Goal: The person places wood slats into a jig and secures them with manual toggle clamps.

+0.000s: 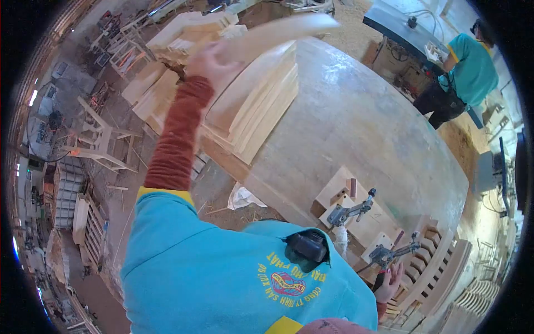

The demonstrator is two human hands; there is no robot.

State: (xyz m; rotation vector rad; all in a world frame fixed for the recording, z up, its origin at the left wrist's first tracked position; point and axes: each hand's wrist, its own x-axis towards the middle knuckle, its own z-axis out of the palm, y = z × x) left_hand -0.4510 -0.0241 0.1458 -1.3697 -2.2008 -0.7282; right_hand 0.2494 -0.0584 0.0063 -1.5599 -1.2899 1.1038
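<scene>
My left hand (214, 65) reaches out to the far left of the table, closed on one end of a curved wooden piece (283, 34). The piece is blurred by motion and is above a stack of similar flat wooden pieces (267, 108). At the lower right, my right hand (389, 284) has its fingers apart, beside a metal toggle clamp (382, 256). That clamp and a second toggle clamp (339, 215) are mounted on a wooden jig (364, 222). Part of my right hand is hidden low in the view, and I see nothing held in it.
The large smooth table (356, 111) carries the stack and jig. Slatted curved wooden parts (431, 267) stand to the right of the jig. More cut wood (192, 33) is piled at the far left. A co-worker in a teal shirt (473, 69) stands at another bench (400, 28).
</scene>
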